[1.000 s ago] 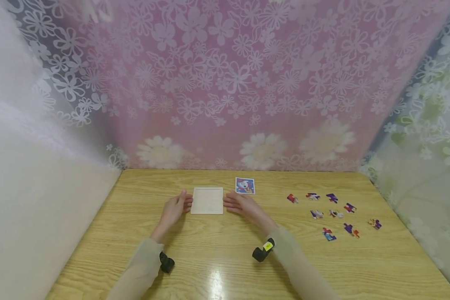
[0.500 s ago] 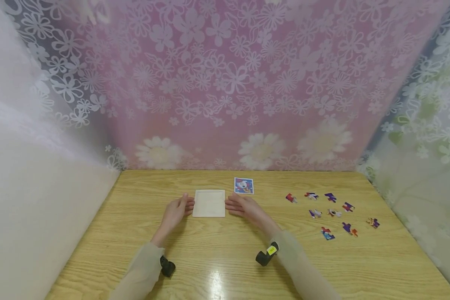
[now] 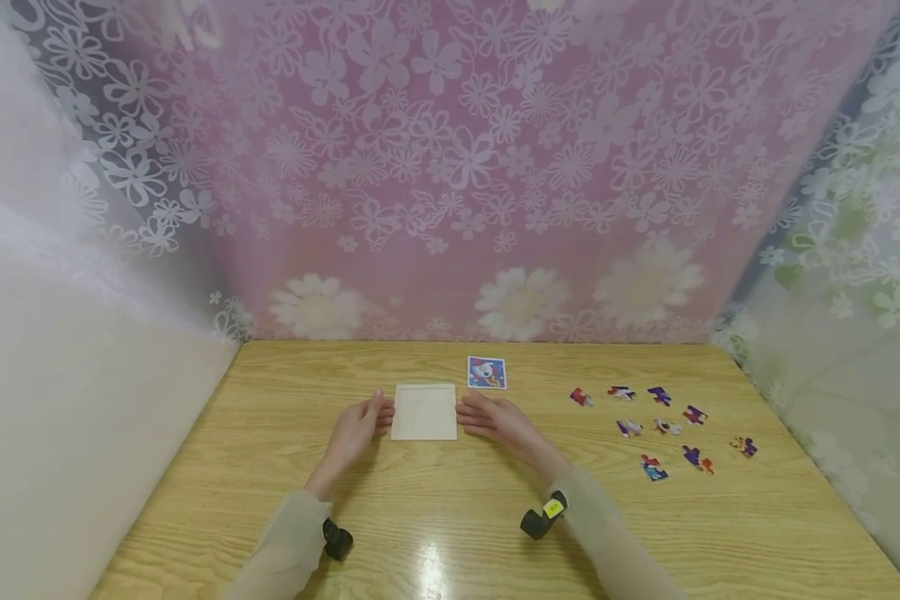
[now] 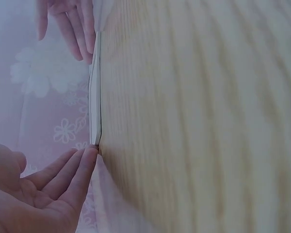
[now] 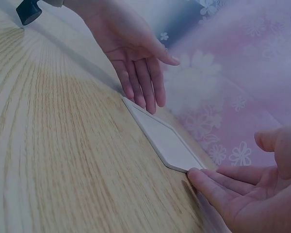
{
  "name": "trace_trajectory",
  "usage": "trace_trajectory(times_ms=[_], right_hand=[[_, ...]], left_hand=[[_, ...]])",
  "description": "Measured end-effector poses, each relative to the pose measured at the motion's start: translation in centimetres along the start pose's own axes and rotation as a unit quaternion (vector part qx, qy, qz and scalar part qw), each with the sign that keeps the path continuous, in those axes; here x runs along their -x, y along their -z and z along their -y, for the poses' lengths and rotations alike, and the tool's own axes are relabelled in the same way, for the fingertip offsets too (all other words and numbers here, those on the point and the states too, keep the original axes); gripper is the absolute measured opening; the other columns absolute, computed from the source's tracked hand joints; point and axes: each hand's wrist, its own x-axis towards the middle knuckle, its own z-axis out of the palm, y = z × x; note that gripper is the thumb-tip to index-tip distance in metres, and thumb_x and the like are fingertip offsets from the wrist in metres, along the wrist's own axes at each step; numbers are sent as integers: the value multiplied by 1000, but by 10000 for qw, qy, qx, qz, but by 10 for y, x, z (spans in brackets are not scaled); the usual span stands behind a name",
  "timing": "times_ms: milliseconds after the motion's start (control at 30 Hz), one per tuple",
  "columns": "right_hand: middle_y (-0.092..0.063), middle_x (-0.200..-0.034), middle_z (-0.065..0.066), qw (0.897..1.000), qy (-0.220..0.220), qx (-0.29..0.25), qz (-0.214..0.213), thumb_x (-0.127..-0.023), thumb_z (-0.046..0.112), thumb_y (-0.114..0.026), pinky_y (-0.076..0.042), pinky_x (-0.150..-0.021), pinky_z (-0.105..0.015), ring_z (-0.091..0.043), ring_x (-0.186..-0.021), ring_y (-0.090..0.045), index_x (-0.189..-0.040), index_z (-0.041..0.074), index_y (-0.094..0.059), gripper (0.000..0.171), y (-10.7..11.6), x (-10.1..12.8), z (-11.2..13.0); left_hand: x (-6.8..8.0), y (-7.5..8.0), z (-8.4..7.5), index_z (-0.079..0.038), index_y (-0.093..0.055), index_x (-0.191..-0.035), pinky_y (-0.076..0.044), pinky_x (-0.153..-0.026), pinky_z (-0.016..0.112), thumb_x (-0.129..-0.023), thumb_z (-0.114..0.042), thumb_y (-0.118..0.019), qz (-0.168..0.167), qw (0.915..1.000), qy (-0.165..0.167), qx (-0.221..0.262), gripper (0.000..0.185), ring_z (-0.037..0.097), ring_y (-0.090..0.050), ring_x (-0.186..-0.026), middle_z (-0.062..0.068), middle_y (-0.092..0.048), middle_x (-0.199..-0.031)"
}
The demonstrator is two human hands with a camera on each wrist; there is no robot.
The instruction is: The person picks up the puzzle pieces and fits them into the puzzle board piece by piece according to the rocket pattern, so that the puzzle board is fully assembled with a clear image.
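Note:
A white square tray (image 3: 423, 412) lies flat on the wooden table (image 3: 435, 517). My left hand (image 3: 356, 431) rests with straight fingers touching the tray's left edge (image 5: 136, 108). My right hand (image 3: 502, 421) lies with straight fingers against its right edge (image 5: 186, 169). Neither hand grips anything. In the left wrist view the tray (image 4: 94, 104) shows edge-on between the fingertips of both hands. A small picture card (image 3: 487, 372) sits just behind the tray's right corner.
Several loose coloured puzzle pieces (image 3: 663, 429) are scattered on the right part of the table. Flowered curtains (image 3: 450, 167) close the table at the back and on both sides. A wrist camera (image 3: 543, 517) sits on each forearm.
Both hands and the white tray between them have slid slightly to the right and toward me. The card and puzzle pieces have stayed put.

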Motion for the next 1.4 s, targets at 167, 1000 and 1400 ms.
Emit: trace_trajectory(times_ms=[167,1000,1400], right_hand=[[-44,-148,-35,10000,-5,-1,69,-113,30,-32,-47,-109,-41,-43,-138,-45,-149,-17,-32,59,4,5,-1],[-42,-149,-34,9999,64,94,19,-113,31,-33,-45,-110,-41,-42,-139,-45,-149,-16,-32,60,16,25,-5],[-39,-151,-36,9997,143,124,152,-114,30,-30,-44,-111,-40,-44,-141,-40,-150,-18,-27,61,23,35,-5]], left_hand=[[3,-2,0,12,-65,-124,-60,-88,38,-111,-41,-36,70,9999,-124,46,62,36,-69,-109,27,-69,-119],[9,-16,-2,13,-65,-123,-60,-87,39,-112,-36,-35,238,9994,-193,151,58,37,-70,-108,26,-70,-116],[10,-21,-3,13,-64,-125,-60,-88,40,-112,-32,-37,436,9983,-272,263,54,37,-69,-108,27,-70,-117]])
